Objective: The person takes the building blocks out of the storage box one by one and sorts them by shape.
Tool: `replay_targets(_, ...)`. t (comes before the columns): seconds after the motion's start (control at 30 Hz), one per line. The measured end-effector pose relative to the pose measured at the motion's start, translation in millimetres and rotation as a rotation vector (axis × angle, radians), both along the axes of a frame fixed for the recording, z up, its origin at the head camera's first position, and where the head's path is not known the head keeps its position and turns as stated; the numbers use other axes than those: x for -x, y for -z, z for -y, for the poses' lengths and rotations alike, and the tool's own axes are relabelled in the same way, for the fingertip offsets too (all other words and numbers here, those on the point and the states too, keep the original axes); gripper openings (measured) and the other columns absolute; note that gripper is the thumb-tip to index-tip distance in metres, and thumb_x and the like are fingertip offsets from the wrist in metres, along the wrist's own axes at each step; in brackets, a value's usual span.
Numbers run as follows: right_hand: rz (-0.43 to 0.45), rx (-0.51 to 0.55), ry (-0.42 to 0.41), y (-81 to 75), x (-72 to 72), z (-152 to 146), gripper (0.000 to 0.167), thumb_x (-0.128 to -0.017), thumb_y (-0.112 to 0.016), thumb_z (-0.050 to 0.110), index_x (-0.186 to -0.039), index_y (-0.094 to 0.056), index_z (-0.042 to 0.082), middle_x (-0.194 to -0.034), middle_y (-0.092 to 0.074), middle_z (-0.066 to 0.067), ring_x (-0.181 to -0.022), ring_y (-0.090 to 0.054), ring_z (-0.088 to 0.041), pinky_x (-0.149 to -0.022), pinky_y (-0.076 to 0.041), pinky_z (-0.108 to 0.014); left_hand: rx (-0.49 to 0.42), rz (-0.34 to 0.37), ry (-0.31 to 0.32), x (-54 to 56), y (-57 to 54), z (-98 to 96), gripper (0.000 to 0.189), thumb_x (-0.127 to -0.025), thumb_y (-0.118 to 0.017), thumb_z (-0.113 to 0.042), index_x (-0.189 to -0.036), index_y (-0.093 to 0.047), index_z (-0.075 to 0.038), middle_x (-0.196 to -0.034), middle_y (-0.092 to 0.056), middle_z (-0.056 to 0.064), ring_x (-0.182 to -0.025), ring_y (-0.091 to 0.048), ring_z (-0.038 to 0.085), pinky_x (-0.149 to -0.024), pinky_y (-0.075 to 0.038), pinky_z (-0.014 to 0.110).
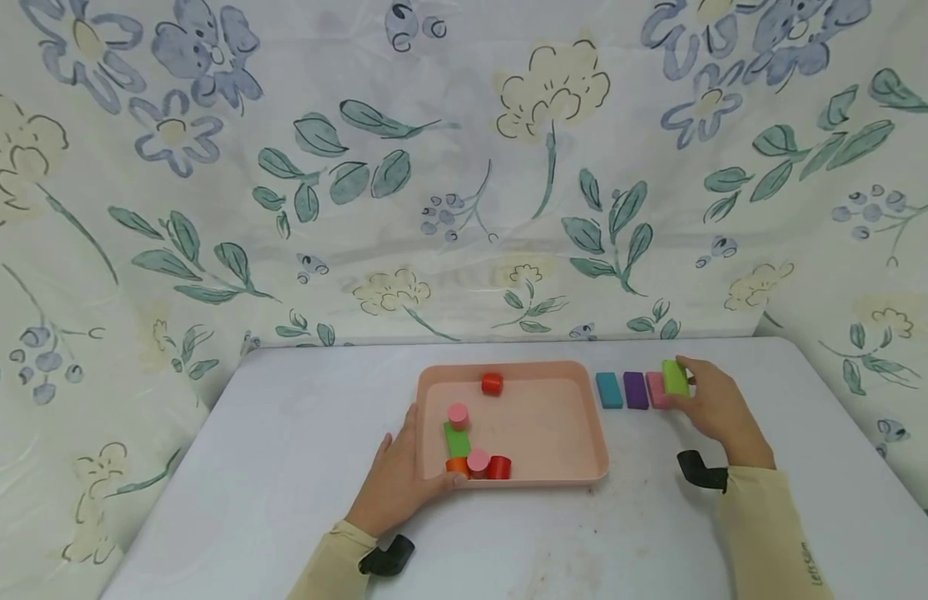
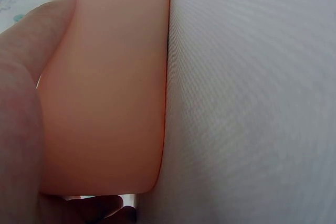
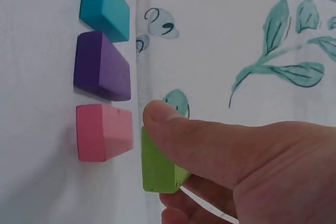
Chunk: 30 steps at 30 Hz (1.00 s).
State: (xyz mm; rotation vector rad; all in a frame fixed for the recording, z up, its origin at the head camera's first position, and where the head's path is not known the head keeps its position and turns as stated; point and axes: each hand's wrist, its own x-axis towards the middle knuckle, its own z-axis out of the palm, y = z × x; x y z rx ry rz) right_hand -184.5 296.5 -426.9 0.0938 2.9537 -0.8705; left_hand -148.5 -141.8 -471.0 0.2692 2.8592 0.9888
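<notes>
My right hand (image 1: 714, 404) pinches a lime-green block (image 3: 159, 163) between thumb and fingers. In the right wrist view the block is apart from the pink block (image 3: 105, 132). A purple block (image 1: 636, 390) and a blue block (image 1: 609, 390) continue the row to the left. With thumb at the front rim and fingers along the left side, my left hand (image 1: 399, 483) holds the corner of a peach tray (image 1: 539, 425). The left wrist view shows the tray's wall (image 2: 105, 103) up close; some of the left fingers are hidden behind it.
Inside the tray are a red cylinder (image 1: 492, 383) at the back, a pink cylinder (image 1: 458, 416), a green block (image 1: 457, 440), and orange, pink and red cylinders (image 1: 499, 467) along the front. A flower-patterned cloth (image 1: 464, 275) hangs behind the white table (image 1: 298, 417).
</notes>
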Motion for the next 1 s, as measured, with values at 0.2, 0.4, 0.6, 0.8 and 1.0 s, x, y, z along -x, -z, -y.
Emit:
replay_targets(0.2,-0.014,-0.03,-0.005,3.3,1.2,-4,0.07,-0.093,-0.068,0.009,-0.146,-0.032,-0.017,-0.143,-0.038,-0.04,-0.125,-0.043,-0.054,-0.106,-0.035,-0.066,-0.003,-0.008,0.007,-0.2,0.1,0.3,0.125,-0.076,-0.073,-0.069,-0.161,-0.009,-0.002,-0.163,-0.028,0.013,-0.143,-0.039,0.033,-0.119,-0.007,0.065)
replay_targets(0.4,-0.017,-0.084,0.0,7.2,3.5,-6,0.07,-0.092,-0.069,0.007,-0.145,-0.033,-0.019,-0.144,-0.035,-0.042,-0.13,-0.036,-0.057,-0.108,-0.032,-0.066,-0.007,-0.007,0.008,-0.1,-0.5,0.0,0.125,-0.076,-0.073,-0.069,-0.161,-0.01,-0.003,-0.164,-0.028,0.012,-0.143,-0.039,0.033,-0.119,-0.007,0.065)
replay_targets(0.6,-0.012,-0.097,-0.004,12.8,5.1,-10,0.069,-0.091,-0.07,0.006,-0.144,-0.033,-0.02,-0.143,-0.035,-0.043,-0.129,-0.036,-0.058,-0.108,-0.032,-0.067,-0.001,-0.01,0.011,-1.0,-1.6,-0.2,0.126,-0.076,-0.072,-0.07,-0.16,-0.01,-0.001,-0.163,-0.028,0.014,-0.143,-0.038,0.034,-0.119,-0.007,0.065)
replay_targets(0.8,-0.016,-0.101,-0.03,16.6,6.0,-14,0.069,-0.092,-0.069,0.007,-0.143,-0.033,-0.021,-0.141,-0.036,-0.044,-0.129,-0.036,-0.059,-0.109,-0.031,-0.066,-0.001,-0.006,0.009,-1.2,-1.8,-0.2,0.127,-0.075,-0.072,-0.071,-0.16,-0.008,-0.001,-0.164,-0.027,0.013,-0.144,-0.037,0.034,-0.119,-0.006,0.064)
replay_targets(1.0,0.01,-0.098,-0.029,15.2,5.9,-17,0.069,-0.092,-0.069,0.008,-0.144,-0.033,-0.021,-0.142,-0.035,-0.044,-0.13,-0.036,-0.058,-0.109,-0.031,-0.066,-0.005,-0.008,0.011,-1.0,-1.4,-0.5,0.126,-0.076,-0.072,-0.071,-0.161,-0.009,-0.002,-0.164,-0.028,0.012,-0.144,-0.038,0.034,-0.119,-0.006,0.064)
